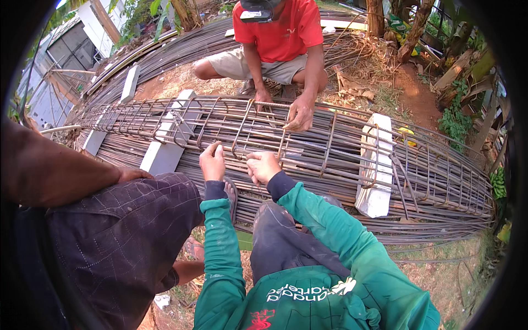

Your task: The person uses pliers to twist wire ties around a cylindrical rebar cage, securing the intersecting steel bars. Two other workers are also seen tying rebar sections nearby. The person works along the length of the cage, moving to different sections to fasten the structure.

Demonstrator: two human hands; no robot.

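Observation:
A long cage of rusty steel bars with square stirrups (pixel 329 144) lies across in front of me, raised on white blocks. My left hand (pixel 212 164) is at the cage's near side, fingers bent together with their tips against a bar. Just to its right, my right hand (pixel 262 167) is closed, its fingers curled by the near bars. Anything thin in either hand is too small to make out. Across the cage, a co-worker in a red shirt (pixel 278 33) squats, one hand (pixel 300 113) pinching at a stirrup and the other (pixel 263 98) reaching down to the far bars.
White blocks (pixel 374 199) (pixel 159 158) support the cage, above a wide bed of loose steel bars (pixel 407 235). Another person in dark checked shorts (pixel 124 236) sits close on my left. More bars (pixel 187 52) lie behind the co-worker. Tree trunks (pixel 416 28) stand at the far right.

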